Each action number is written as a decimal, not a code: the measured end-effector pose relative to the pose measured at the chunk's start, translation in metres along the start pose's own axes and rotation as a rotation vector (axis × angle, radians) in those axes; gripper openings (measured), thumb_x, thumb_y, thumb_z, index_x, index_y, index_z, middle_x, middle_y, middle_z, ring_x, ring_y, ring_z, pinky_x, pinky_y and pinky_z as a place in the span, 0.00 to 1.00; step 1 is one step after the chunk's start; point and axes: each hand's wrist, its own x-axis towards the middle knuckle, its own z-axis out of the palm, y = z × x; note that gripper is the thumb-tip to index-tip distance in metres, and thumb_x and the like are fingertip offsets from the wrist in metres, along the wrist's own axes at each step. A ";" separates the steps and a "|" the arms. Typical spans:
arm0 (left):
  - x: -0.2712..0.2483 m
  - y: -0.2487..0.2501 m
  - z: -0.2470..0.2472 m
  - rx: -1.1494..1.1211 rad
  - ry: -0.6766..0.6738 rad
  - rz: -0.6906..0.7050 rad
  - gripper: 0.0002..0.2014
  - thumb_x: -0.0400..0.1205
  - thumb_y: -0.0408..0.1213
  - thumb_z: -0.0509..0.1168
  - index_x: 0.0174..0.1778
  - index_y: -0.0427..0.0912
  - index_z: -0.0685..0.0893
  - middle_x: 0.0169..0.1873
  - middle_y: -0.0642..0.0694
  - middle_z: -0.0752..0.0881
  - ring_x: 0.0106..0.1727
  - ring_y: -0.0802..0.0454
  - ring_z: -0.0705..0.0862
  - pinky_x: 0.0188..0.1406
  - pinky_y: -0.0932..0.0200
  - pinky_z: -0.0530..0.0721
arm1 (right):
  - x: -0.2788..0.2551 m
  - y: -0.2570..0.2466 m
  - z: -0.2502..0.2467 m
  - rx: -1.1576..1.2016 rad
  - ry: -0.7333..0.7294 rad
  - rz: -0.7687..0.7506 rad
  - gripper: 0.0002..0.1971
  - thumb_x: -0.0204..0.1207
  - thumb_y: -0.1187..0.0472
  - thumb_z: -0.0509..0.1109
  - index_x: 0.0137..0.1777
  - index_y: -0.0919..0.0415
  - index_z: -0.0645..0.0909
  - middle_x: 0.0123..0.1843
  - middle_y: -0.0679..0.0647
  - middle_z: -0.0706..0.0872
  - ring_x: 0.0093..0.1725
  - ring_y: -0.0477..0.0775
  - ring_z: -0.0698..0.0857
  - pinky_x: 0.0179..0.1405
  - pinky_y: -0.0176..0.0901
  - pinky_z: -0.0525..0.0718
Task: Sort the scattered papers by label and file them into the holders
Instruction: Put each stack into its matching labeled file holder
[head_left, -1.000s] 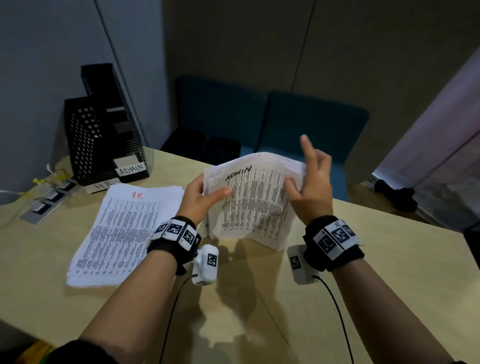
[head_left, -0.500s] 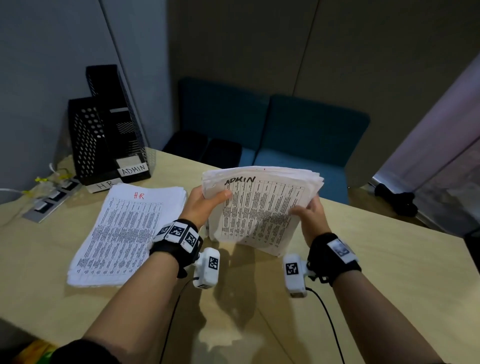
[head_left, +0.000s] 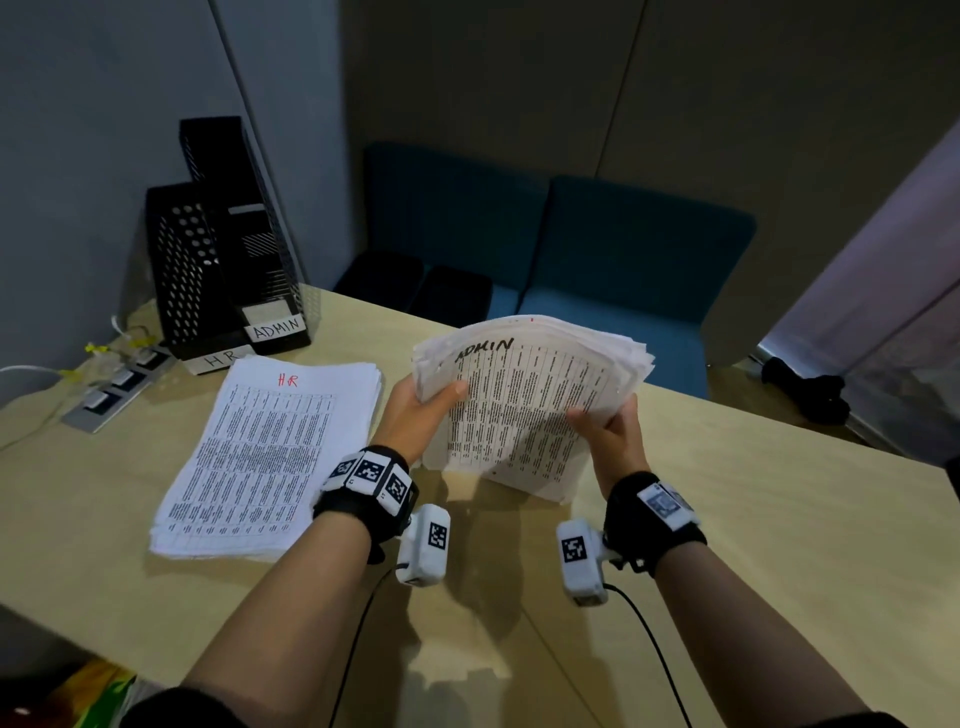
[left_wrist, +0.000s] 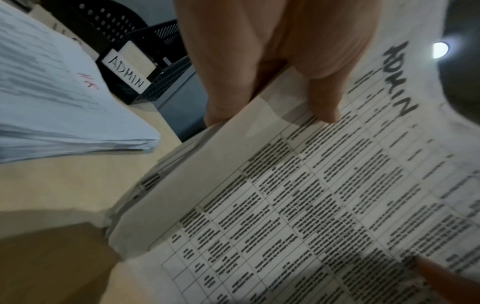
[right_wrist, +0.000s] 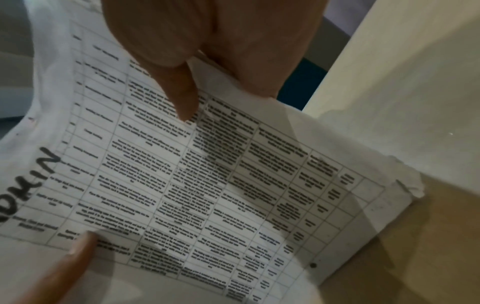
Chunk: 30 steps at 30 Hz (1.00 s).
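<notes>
We hold the ADMIN stack (head_left: 524, 405) between both hands, its lower edge on the table (head_left: 753, 519). Left hand (head_left: 415, 415) pinches its left edge, right hand (head_left: 613, 436) its right. HR stack (head_left: 265, 457) lies flat left, near the holders (head_left: 228, 249).

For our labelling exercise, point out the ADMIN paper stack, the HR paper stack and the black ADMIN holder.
White ADMIN paper stack (head_left: 524, 410): head view, printed top sheet.
White HR paper stack (head_left: 265, 452): head view, top sheet's middle.
Black mesh ADMIN holder (head_left: 260, 260): head view, front wall.
</notes>
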 end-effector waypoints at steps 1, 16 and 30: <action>0.000 -0.002 0.001 0.004 -0.005 0.000 0.06 0.83 0.37 0.67 0.55 0.48 0.84 0.49 0.54 0.88 0.52 0.60 0.84 0.44 0.64 0.80 | 0.000 0.001 0.000 -0.004 -0.002 0.010 0.30 0.65 0.62 0.71 0.68 0.61 0.68 0.62 0.65 0.81 0.62 0.64 0.82 0.58 0.69 0.84; 0.055 0.053 -0.094 -0.006 0.165 0.003 0.10 0.81 0.36 0.70 0.58 0.43 0.84 0.47 0.50 0.87 0.51 0.54 0.84 0.46 0.65 0.81 | 0.039 -0.118 0.078 -0.553 -0.541 -0.022 0.15 0.75 0.66 0.72 0.56 0.47 0.80 0.53 0.45 0.88 0.56 0.53 0.87 0.57 0.56 0.86; 0.167 0.075 -0.268 0.171 0.234 0.066 0.16 0.78 0.35 0.73 0.62 0.40 0.84 0.53 0.48 0.87 0.59 0.48 0.85 0.60 0.56 0.80 | 0.064 -0.185 0.279 -0.971 -0.272 -0.170 0.13 0.79 0.61 0.66 0.33 0.63 0.78 0.37 0.60 0.83 0.35 0.60 0.84 0.38 0.51 0.86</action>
